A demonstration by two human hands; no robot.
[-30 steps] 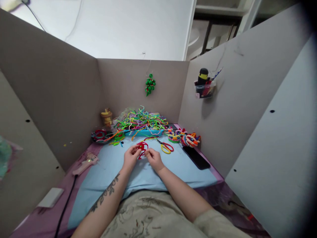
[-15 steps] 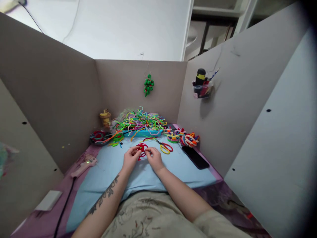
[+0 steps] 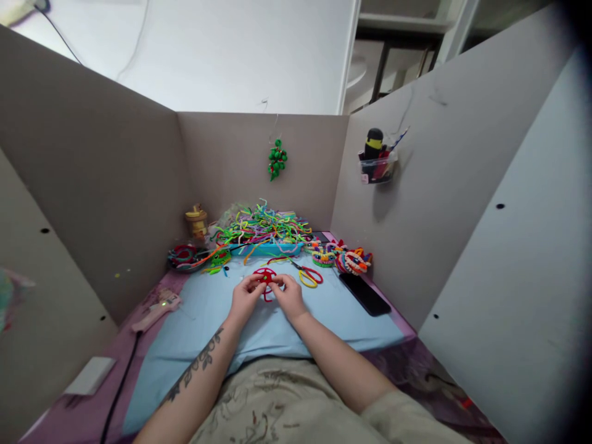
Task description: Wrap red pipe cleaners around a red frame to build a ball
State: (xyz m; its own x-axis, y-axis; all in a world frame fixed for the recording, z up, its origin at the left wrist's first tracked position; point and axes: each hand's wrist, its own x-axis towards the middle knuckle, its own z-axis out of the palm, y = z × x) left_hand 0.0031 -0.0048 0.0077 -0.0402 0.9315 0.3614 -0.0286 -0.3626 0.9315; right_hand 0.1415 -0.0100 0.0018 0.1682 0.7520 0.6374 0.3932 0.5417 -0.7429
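Between my two hands is a red pipe-cleaner piece (image 3: 265, 271), bent in loops, with a small green spot near its middle and a loose end hanging below. My left hand (image 3: 245, 294) pinches it from the left with thumb and fingertips. From the right, my right hand (image 3: 289, 297) grips its other side, fingertips close to those of the left. The piece is held just above the blue cloth (image 3: 208, 320). Scissors (image 3: 309, 275) with one red and one yellow handle lie beyond my right hand.
A blue tray (image 3: 277, 249) heaped with colourful pipe cleaners (image 3: 263, 225) stands at the back. Braided rings (image 3: 354, 261) and a black phone (image 3: 365, 294) lie on the right. At left are a pink glue gun (image 3: 157, 311) and a white box (image 3: 91, 375). Grey panels (image 3: 231, 154) enclose the table.
My right hand has shifted slightly left, bringing the fingertips closer together. The red piece has turned a little, so its loose end now hangs further right.
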